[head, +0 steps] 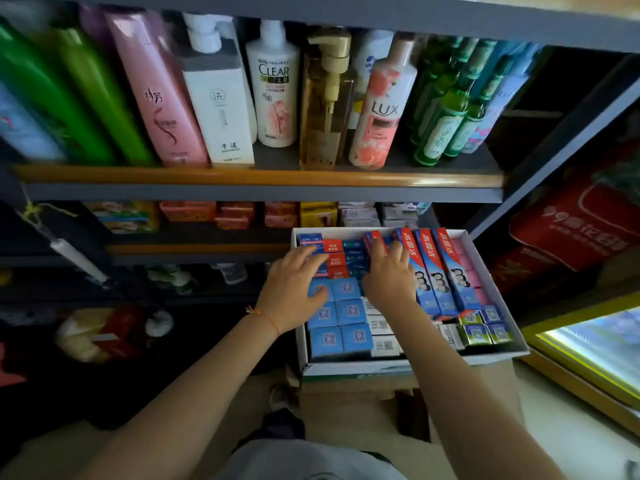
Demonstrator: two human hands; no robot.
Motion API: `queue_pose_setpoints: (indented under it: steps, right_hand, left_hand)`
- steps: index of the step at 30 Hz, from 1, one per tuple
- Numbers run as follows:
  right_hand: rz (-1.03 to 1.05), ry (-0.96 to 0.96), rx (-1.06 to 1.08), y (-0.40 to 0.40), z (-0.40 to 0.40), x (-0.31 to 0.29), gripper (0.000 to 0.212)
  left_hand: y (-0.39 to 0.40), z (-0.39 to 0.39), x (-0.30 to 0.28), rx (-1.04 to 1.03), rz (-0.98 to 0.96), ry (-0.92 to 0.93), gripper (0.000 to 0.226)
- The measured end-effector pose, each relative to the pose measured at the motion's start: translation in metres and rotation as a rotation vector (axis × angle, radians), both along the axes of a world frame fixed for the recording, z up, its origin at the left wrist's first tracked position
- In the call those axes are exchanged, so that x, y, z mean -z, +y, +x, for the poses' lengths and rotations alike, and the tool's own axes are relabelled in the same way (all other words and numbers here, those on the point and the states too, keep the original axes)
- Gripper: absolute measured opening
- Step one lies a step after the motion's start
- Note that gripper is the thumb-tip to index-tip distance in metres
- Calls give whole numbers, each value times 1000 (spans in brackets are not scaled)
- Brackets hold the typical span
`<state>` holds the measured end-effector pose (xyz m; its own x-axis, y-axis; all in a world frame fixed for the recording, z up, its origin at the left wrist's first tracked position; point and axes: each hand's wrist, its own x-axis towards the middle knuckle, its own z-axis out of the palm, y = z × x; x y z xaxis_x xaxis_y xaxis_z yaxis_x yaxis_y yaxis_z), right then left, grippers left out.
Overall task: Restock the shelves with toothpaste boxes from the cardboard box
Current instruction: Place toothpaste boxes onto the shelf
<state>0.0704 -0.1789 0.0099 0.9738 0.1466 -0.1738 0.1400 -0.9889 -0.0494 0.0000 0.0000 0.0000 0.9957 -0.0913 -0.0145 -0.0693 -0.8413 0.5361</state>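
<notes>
Both bare forearms reach forward from the bottom of the view, converging over a white tray-like box [512, 336] packed with toothpaste boxes [341, 311], which rests on a brown cardboard box [360, 393] on the floor. The left hand [294, 289] lies palm down, fingers spread and fairly straight, fingertips resting on the blue and red cartons — holding nothing. A thin thread bracelet [254, 310] circles that wrist. The right hand [389, 277] is just beside it, its fingers curled over the end of a red-and-blue toothpaste carton [375, 241] near the tray's far edge. Beyond, the upper shelf [242, 176] carries upright shampoo bottles [273, 88].
</notes>
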Motion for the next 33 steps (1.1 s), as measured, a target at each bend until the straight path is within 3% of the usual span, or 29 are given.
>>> queue_pose_setpoints:
  steps: [3,6,8,10,11,13,16,17,18,20,22,25,29,33]
  right_hand:
    - [-6,65,50,1,12,2,72]
    - [-41,107,53,0,23,5,73]
    - [-4,124,53,-4,25,4,73]
    - [166,104,89,-13,28,1,65]
    - [316,82,129,-17,29,-2,57]
    - [679,76,160,-21,29,-13,42]
    - [963,237,45,-24,33,-30,30]
    - [974,266,-8,-27,36,-30,24]
    - [961,244,-63,-32,39,-31,17]
    - [845,79,-121,-48,49,-26,17]
    - [547,-59,-119,-66,61,-17,21]
    - [23,31,-129,-86,72,-6,59]
    - [-62,68,-265,-93,71,11,82]
    - [-18,-9,-371,-91,62,17,83]
  left_hand:
    - [-5,18,11,69,174,-45,65]
    - [-8,34,23,130,319,96,61]
    - [-9,37,25,124,332,217,57]
    - [-17,39,20,90,253,201,52]
    - [-22,41,16,41,155,138,48]
    - [-37,49,1,-149,-243,107,37]
    - [-64,63,-21,-392,-1054,493,38]
    - [-72,65,-20,-445,-1218,567,40]
    - [-80,65,-19,-503,-1303,581,38]
    - [-94,63,-15,-636,-1286,544,34]
    - [-103,62,-8,-753,-1212,515,33]
    - [-112,64,0,-825,-1215,494,34]
    - [-123,63,4,-859,-1154,405,29]
    - [-128,61,1,-917,-1156,325,21]
